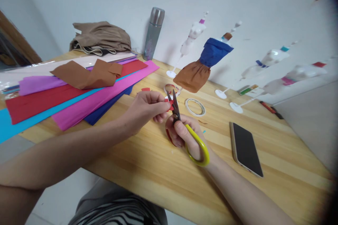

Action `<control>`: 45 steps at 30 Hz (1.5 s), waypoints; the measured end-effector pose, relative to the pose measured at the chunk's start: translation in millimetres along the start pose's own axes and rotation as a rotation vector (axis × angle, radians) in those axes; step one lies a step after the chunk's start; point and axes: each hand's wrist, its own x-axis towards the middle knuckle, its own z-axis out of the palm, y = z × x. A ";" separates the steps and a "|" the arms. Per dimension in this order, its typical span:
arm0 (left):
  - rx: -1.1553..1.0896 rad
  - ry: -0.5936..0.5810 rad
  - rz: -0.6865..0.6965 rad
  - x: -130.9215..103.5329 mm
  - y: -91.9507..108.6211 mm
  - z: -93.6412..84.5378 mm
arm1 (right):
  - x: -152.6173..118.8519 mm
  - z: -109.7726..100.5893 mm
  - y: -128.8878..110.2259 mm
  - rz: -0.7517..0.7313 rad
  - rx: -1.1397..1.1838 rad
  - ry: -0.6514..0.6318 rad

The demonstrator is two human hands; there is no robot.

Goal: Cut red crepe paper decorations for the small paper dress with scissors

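Observation:
My left hand (151, 107) pinches a small red piece (170, 104) near the middle of the view. My right hand (185, 132) is closed round scissors with yellow-green handles (198, 147). The dark scissor blades are parted and point away from me, right beside the red piece at my left fingertips. Just beyond stands a small mannequin on a white stand, dressed in a blue top (215, 52) and a brown gathered skirt (194, 74). A roll of white tape (195, 107) lies on the table right of the blades.
Coloured sheets (105, 103) and brown pieces (87, 75) cover the table's left. Behind are folded cloth (101, 37) and a bottle (153, 33). More mannequins (271, 58) stand at the back right, above a phone (246, 149). A red scrap (145, 89) lies behind my left hand.

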 end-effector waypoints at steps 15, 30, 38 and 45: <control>0.026 -0.028 -0.001 3.3 0.7 -5.1 | -0.5 0.2 -1.0 0.023 -0.019 0.000; 0.020 0.007 0.040 7.0 -1.5 -7.7 | -0.9 1.5 -2.0 0.056 -0.033 0.004; -0.005 0.016 0.036 7.5 -1.8 -9.7 | 0.4 2.5 -2.0 0.064 -0.042 0.028; -0.067 -0.002 0.006 11.1 -2.4 -10.2 | 1.2 1.1 3.1 0.049 -0.018 0.045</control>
